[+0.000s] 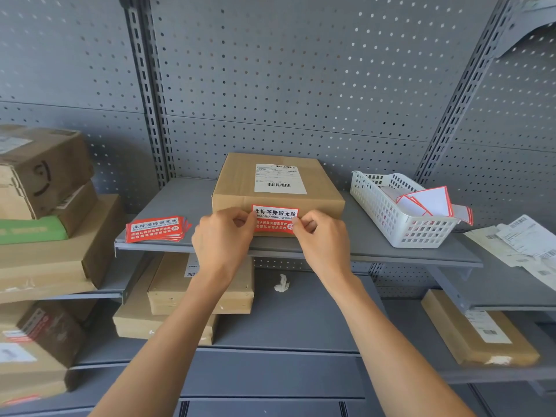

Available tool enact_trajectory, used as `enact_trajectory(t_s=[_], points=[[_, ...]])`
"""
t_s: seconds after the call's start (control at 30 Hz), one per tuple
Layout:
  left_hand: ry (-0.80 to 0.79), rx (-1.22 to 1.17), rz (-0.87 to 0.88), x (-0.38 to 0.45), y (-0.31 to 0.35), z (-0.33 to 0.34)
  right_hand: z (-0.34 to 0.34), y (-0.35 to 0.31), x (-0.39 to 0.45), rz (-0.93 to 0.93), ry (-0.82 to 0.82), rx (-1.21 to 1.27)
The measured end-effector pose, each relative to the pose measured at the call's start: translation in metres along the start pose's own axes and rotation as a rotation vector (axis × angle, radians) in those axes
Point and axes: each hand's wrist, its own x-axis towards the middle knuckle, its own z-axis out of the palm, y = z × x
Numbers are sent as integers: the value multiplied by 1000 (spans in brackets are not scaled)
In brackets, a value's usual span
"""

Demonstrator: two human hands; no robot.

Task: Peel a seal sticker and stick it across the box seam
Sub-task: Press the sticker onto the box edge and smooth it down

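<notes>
Both hands pinch the sticker [275, 219] by its short ends: left hand [224, 239] w/ thumb and forefinger closed on the left edge, right hand [320, 237] closed on the right edge, the rest of the fingers curled under. Sticker is held flat and level against the near face of the box [278, 185], its top edge about at the box's upper front corner; can't tell if the seam runs there or if the adhesive has touched cardboard yet. Box sits on the shelf [376, 245], label up. Stack [158, 228] of spare stickers lies to the left, well apart; basket [400, 209] w/ backing cards to the right. Handling, as I judge it: sticker is thin, light, floppy, and tacky on the back, so it'll curl or stick to itself if slack. Holding the two ends under light tension looks right; fingertips only at the very edges, so most of the glue stays clean. Prob. unforgiving once pressed — a tamper seal likely tears if lifted, so align before contact. Box looks stiff enough to take firm pressing.
</notes>
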Motion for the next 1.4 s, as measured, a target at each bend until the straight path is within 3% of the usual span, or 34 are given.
enact_trajectory(t_s=[0.43,0.63,0.9,1.4], points=[[22,78,95,10,-20,-5,-1,1,-1,-14,37,3],[231,-115,208,12,-29,-15,-11,11,-8,-109,367,108],[-74,-228,107,19,-17,7,9,-8,1,37,145,215],[11,-216,156,33,15,-23,-12,-54,8,14,285,-100]])
